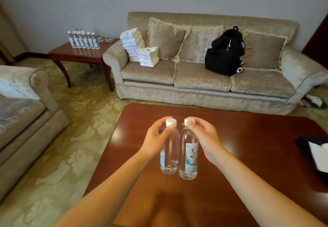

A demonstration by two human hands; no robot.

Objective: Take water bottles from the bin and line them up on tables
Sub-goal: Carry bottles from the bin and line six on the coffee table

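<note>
The left clear plastic water bottle had a white cap and a pale blue-and-white label. The right clear plastic water bottle also had a white cap; its cream label carried black brush characters over a blue-green and pink landscape print. The glossy rectangular wooden coffee table was deep reddish-brown. The plush three-seat fabric sofa was beige, the soft fabric backpack black, and the woven carpet olive with large pale cream flowers.
</note>
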